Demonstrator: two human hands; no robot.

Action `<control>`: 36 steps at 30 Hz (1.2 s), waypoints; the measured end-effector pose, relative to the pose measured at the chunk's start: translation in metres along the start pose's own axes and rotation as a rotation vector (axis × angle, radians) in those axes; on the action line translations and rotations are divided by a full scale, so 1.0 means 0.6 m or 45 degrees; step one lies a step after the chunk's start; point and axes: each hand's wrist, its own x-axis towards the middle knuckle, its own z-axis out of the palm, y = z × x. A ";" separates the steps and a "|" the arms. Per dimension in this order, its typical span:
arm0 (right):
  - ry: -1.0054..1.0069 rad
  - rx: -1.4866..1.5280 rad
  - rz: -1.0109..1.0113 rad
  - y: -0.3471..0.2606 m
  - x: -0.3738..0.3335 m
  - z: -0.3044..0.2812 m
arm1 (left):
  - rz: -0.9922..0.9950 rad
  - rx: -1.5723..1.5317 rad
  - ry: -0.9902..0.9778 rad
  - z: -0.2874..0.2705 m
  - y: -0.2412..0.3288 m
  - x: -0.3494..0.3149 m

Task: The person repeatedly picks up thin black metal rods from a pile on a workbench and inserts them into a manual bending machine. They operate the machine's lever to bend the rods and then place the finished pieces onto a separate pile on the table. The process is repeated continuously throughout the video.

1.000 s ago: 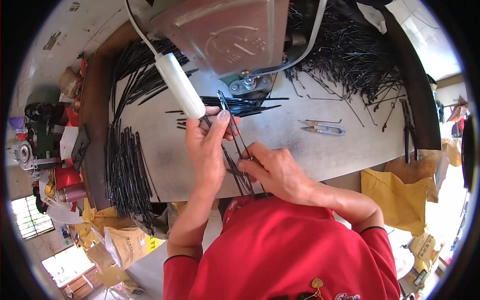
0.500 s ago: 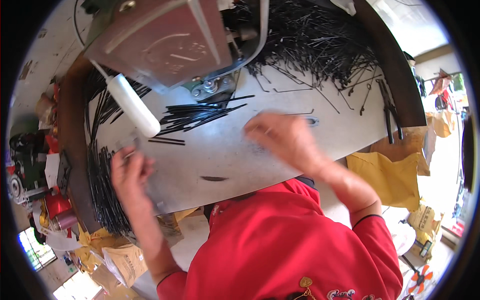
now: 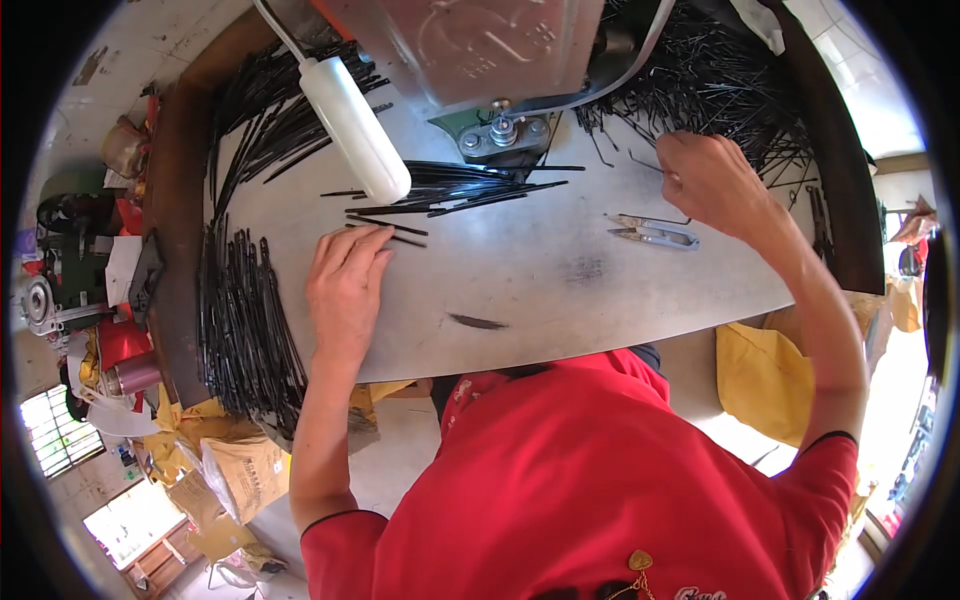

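My left hand (image 3: 345,280) rests on the tabletop at left, fingertips closed over the near ends of short black strips (image 3: 408,239). Just beyond lies a loose bundle of similar strips (image 3: 470,188), under the machine head. At the right, my right hand (image 3: 712,185) is closed in a pinch at the near edge of a tangled heap of thin black rods (image 3: 690,80). One thin black rod (image 3: 645,163) runs to its fingertips. A pair of thread snips (image 3: 668,238) lies below that hand, with a hooked rod beside it.
A sewing-type machine head (image 3: 480,60) overhangs the far middle. A white cylindrical lamp (image 3: 355,130) hangs beside it. Bundled black strips (image 3: 250,325) line the left edge, more (image 3: 290,130) behind. Dark pliers (image 3: 820,225) lie by the raised right border (image 3: 850,170).
My left hand has moved rightward and forward onto the short strips. My right hand has gone from above the table's middle to the rod heap, uncovering the snips. The whole view has shifted.
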 end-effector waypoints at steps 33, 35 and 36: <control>0.603 0.593 0.038 -0.193 0.005 0.078 | -0.877 -1.986 -0.085 0.050 0.118 0.089; 0.672 0.490 0.044 -0.195 0.021 0.077 | -0.907 -2.070 -0.058 0.066 0.116 0.107; 0.694 0.444 0.061 -0.195 0.029 0.076 | -0.921 -2.113 -0.044 0.072 0.115 0.115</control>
